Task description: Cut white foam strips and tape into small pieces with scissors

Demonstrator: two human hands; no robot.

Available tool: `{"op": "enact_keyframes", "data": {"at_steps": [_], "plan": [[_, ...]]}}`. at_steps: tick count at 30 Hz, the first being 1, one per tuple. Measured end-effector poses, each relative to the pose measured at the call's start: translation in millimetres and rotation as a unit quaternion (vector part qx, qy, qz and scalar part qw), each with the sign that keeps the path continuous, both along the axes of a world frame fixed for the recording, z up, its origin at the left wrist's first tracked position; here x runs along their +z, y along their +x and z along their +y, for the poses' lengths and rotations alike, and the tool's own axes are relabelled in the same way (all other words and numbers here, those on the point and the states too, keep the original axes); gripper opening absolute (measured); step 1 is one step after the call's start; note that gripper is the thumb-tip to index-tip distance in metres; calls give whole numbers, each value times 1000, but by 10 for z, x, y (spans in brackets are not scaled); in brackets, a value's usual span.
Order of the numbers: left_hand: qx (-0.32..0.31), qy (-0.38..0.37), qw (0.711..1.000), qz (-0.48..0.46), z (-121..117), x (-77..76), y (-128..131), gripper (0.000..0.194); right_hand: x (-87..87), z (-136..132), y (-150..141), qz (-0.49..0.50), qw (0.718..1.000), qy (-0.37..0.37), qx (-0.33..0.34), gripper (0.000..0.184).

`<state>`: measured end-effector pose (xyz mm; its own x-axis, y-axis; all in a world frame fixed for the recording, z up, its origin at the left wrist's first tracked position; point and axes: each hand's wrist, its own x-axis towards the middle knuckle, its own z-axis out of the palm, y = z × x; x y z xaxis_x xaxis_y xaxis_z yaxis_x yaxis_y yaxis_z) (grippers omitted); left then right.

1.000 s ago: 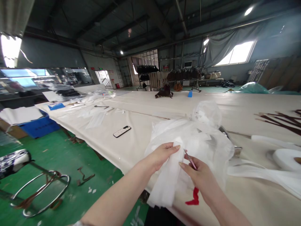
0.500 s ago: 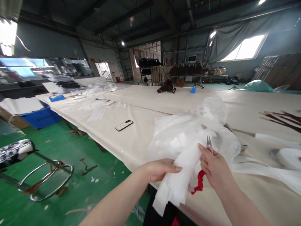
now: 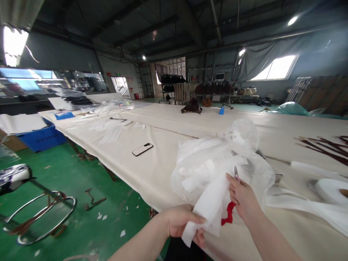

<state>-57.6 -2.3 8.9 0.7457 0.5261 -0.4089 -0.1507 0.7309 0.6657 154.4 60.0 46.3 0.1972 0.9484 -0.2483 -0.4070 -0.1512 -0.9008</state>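
My left hand [image 3: 183, 222] is closed on a bundle of thin white strips [image 3: 208, 201], thumb on top and fingertips showing below. Their lower ends hang past the table edge. Higher up, my right hand [image 3: 243, 194] pinches the strips' right edge between thumb and finger. The same hand holds small thread snips [image 3: 236, 173], pink at the handle, with the metal tips pointing up. A crinkled red band [image 3: 228, 214] dangles below the right hand. Just behind the strips lies a clear plastic bag [image 3: 187, 170] with white pieces in it.
A phone [image 3: 143, 149] lies left of the bag on the cream-covered table [image 3: 157, 174]. To the right are a white roll [image 3: 330, 190] and dark brown straps [image 3: 326, 145]. A metal-ringed stool [image 3: 40, 217] stands on the green floor at left, near a blue crate [image 3: 40, 137].
My left hand has shifted slightly down and left along the strips, and its lower fingers now show beneath them. The right hand keeps its pinch and the snips. The view has tilted and shifted a little.
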Motion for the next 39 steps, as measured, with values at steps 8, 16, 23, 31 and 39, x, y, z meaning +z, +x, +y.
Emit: {"op": "enact_keyframes", "data": {"at_steps": [8, 16, 23, 31, 39], "plan": [[117, 59, 983, 130, -268, -30, -30, 40, -193, 4, -4, -33, 999, -15, -7, 53], [180, 148, 953, 193, -338, 89, -22, 49, -61, -4, -50, -6, 1000, -10, 12, 55], [260, 267, 900, 228, -132, 456, -447, 45, 502, 164, -311, 56, 991, 62, 102, 52], [284, 276, 874, 281, -42, 243, -615, 57, 144, 357, -433, 23, 990, 21, 137, 49], [314, 199, 903, 215, 23, -66, -552, 67, -381, 465, -158, -139, 988, 21, 56, 43]]}}
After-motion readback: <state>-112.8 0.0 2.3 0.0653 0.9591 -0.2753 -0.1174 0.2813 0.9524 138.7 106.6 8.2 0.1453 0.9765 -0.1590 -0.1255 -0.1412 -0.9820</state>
